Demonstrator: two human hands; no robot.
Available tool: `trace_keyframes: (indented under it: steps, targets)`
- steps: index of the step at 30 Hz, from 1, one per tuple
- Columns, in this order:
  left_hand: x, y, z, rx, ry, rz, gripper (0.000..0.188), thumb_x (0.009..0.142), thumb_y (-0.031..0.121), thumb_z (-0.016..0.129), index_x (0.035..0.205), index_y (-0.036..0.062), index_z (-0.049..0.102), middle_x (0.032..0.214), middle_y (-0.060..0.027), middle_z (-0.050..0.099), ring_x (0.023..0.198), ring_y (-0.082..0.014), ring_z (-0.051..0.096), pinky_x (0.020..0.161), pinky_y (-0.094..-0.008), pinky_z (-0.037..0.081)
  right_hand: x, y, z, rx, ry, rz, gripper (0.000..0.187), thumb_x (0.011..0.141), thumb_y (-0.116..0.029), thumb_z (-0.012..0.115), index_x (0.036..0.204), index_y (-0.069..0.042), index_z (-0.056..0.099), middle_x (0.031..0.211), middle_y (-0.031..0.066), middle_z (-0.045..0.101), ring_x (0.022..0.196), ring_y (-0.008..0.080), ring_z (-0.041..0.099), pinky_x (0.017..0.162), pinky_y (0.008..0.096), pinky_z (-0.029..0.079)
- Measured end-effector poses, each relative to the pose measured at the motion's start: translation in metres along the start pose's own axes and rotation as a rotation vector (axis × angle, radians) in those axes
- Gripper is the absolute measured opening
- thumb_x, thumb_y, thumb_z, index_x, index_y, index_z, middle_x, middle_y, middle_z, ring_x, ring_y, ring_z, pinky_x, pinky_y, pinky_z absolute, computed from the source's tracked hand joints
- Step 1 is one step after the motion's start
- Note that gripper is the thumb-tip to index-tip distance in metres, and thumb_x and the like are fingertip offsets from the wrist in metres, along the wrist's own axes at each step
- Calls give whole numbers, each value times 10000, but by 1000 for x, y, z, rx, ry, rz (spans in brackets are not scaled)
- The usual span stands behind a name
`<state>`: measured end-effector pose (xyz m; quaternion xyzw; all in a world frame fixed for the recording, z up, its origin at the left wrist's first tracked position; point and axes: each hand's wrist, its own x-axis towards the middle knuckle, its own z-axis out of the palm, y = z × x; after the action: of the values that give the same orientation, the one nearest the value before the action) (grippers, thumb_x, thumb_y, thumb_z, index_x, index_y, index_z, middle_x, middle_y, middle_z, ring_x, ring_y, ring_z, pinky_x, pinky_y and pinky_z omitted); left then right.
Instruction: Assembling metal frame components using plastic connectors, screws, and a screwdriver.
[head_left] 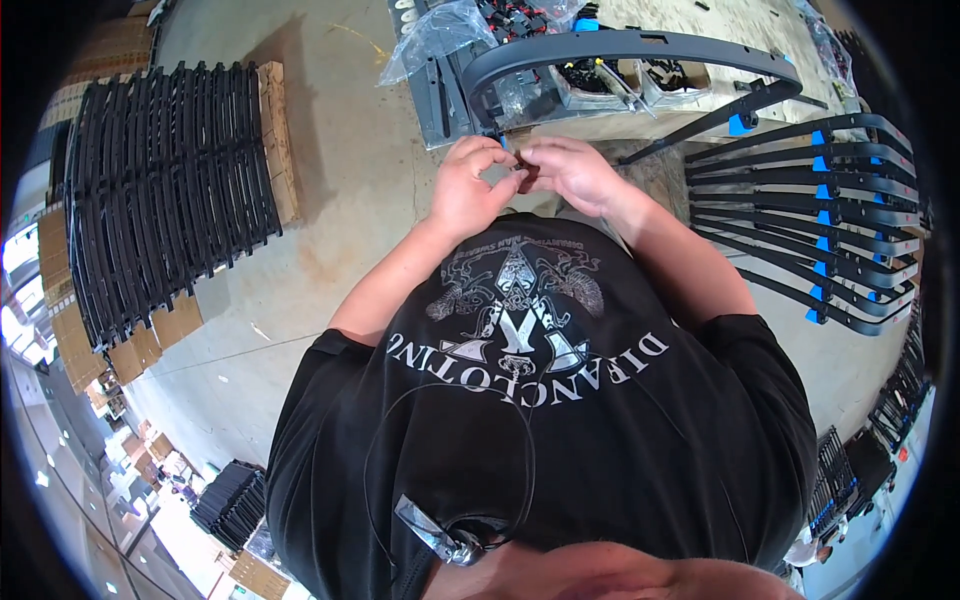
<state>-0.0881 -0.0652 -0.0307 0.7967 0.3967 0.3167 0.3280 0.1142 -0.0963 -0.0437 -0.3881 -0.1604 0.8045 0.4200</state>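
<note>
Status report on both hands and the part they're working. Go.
Left hand and right hand together at chest height, fingertips pinching a small dark part; too small to identify. Long curved black trim piece lies just beyond on the bench. Nothing between.

left hand (468, 185), right hand (572, 172), fingertips pinched together

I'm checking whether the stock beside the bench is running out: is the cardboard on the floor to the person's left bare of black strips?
No: a dense stack of black curved strips lies across the cardboard.
</note>
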Motion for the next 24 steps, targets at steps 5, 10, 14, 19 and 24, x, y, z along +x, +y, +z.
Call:
trace_keyframes:
  steps: [5,10,14,19,24]
  targets:
    - [-8,-11,5,-2,36,-40,198,731,103,820,883,29,716,947,-90,692,811,-195,657,719,-303,533,5,14,-4,-104,-24,5,259,976,-192,659,1115,26,639,970,123,686,877,220,683,792,348,564]
    - [-7,-9,4,-11,-30,-198,165,766,103,810,867,13,716,896,-77,694,790,-154,647,701,-296,528,27,24,-20,-270,13,-60,256,969,-157,653,1126,45,638,930,106,684,807,182,675,729,319,567]
    - [2,-30,1,-2,-22,-502,208,903,223,696,948,21,713,902,-182,707,821,-355,690,737,-429,542,51,17,-26,-449,193,-107,225,958,-107,649,1119,51,646,873,86,680,745,145,661,677,286,565]
    - [13,-52,12,275,-139,-324,311,999,288,575,1038,-4,676,926,-258,693,883,-427,680,796,-482,533,74,24,-27,-458,200,-196,214,938,-63,666,1120,47,652,872,78,687,758,131,658,683,286,561]
    - [24,-44,12,428,-311,-434,308,1007,271,520,971,3,667,982,-267,688,941,-453,655,836,-537,517,83,29,-33,-576,168,-291,232,926,-54,680,1127,58,648,874,73,691,758,124,652,684,284,559]
